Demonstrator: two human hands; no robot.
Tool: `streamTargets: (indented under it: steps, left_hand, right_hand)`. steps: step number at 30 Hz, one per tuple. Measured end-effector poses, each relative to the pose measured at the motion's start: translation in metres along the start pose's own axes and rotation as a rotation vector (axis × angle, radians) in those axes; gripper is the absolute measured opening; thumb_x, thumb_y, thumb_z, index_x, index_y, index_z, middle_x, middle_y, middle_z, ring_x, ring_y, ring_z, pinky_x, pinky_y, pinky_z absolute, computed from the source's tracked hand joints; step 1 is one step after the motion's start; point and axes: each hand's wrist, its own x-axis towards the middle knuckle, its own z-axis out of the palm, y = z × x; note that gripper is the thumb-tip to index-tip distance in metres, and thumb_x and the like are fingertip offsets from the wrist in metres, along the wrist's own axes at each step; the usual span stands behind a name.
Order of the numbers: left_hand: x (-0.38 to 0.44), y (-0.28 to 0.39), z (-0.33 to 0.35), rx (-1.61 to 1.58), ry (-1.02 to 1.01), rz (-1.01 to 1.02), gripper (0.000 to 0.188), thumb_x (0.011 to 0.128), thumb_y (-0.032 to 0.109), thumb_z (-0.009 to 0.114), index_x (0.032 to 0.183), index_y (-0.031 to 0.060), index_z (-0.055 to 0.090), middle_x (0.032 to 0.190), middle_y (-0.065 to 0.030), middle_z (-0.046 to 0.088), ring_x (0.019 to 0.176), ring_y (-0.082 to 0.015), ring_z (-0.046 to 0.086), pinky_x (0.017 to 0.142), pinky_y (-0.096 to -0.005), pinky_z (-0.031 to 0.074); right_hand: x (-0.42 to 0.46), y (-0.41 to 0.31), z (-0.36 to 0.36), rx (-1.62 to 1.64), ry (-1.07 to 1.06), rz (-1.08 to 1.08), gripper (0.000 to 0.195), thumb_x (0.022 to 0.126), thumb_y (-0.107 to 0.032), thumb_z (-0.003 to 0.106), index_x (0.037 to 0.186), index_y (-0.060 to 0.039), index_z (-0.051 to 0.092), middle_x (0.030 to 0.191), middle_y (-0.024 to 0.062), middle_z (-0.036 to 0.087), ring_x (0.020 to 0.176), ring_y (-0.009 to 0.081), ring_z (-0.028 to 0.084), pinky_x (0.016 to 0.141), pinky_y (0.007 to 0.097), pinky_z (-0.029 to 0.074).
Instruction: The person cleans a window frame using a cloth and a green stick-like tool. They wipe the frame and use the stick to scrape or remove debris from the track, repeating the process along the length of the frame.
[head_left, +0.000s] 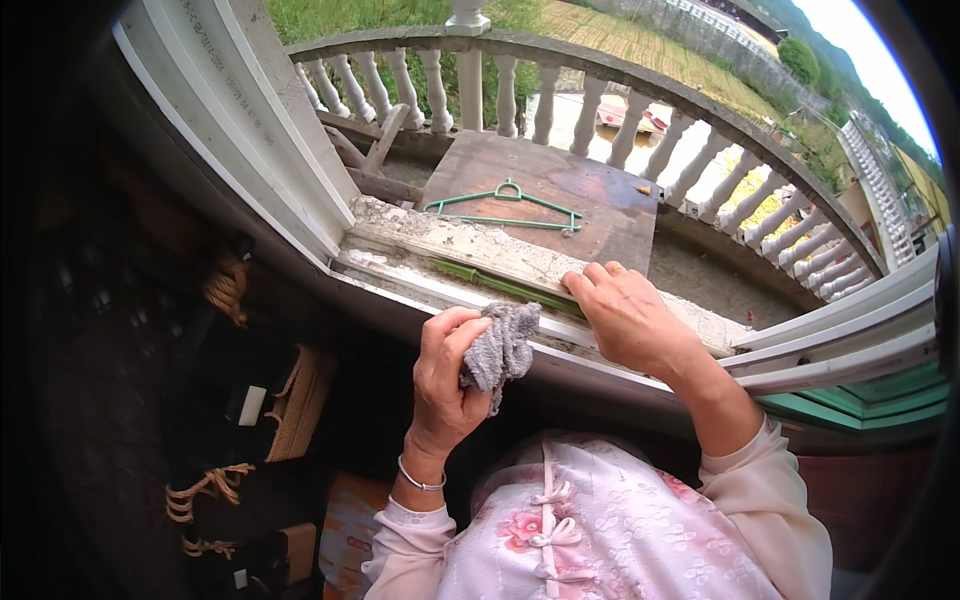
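My left hand (442, 371) grips a crumpled grey cloth (501, 349) just inside the white window frame, above its lower track (401, 281). A ring-like bracelet circles that wrist. My right hand (634, 319) rests at the window opening, its bent fingers on the rough concrete sill (480, 244). A long green strip, perhaps split bamboo (510, 285), lies along the gap between track and sill. Its right end runs up to my right hand, and whether the fingers hold it is hidden. Dirt and flaking white patches mark the track.
Outside, a green plastic clothes hanger (517, 206) lies on a wooden board (540, 169) before a balustrade (547, 97). A sliding sash (847, 360) stands at the right, the white window jamb (247, 112) at the left. Dark boxes with rope handles (210, 491) sit below left.
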Motion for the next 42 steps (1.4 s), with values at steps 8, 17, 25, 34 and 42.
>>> streamTargets:
  steps: [8,17,25,34,42]
  left_hand:
    - [0.054,0.017,-0.008,0.047,-0.512,-0.045,0.042,0.072,-0.003,0.065,0.114,-0.0009,0.059,0.134,-0.0244,0.057,0.113,-0.0429,0.061,0.096,-0.0432,0.051]
    - [0.077,0.018,0.004,0.095,-0.749,-0.242,0.040,0.075,0.005,0.063,0.114,-0.0047,0.059,0.120,-0.0270,0.064,0.108,-0.0431,0.063,0.093,-0.0428,0.052]
    - [0.077,0.013,0.002,0.007,-0.714,-0.204,0.043,0.075,0.006,0.065,0.117,-0.0048,0.059,0.123,-0.0289,0.062,0.110,-0.0449,0.062,0.094,-0.0432,0.051]
    - [0.051,0.006,0.003,0.038,-0.446,-0.091,0.044,0.070,0.005,0.072,0.111,0.0054,0.058,0.123,-0.0193,0.047,0.084,-0.0396,0.066,0.074,-0.0451,0.056]
    - [0.043,0.002,0.010,0.082,-0.146,-0.029,0.050,0.069,-0.001,0.067,0.118,0.0024,0.055,0.131,-0.0218,0.047,0.084,-0.0352,0.066,0.076,-0.0414,0.056]
  right_hand:
    - [-0.012,0.012,0.008,0.160,0.111,0.011,0.037,0.080,0.005,0.056,0.116,-0.0018,0.056,0.105,0.0177,0.063,0.101,0.0366,0.059,0.088,0.0437,0.047]
    - [-0.087,0.014,-0.008,0.333,0.386,0.325,0.019,0.085,0.002,0.057,0.103,0.0000,0.061,0.092,0.0184,0.063,0.087,0.0362,0.063,0.079,0.0438,0.050]
    - [-0.097,0.001,0.014,0.411,0.402,0.426,0.024,0.081,0.003,0.061,0.104,-0.0005,0.062,0.089,0.0167,0.064,0.085,0.0338,0.062,0.080,0.0395,0.051]
    - [-0.066,-0.017,0.007,1.178,0.738,0.257,0.037,0.084,0.011,0.064,0.120,0.0036,0.060,0.101,0.0030,0.049,0.081,0.0063,0.047,0.075,0.0184,0.043]
    - [0.021,-0.034,0.022,1.185,0.581,-0.071,0.023,0.094,0.000,0.062,0.117,0.0013,0.061,0.109,0.0095,0.057,0.102,0.0149,0.059,0.082,0.0281,0.052]
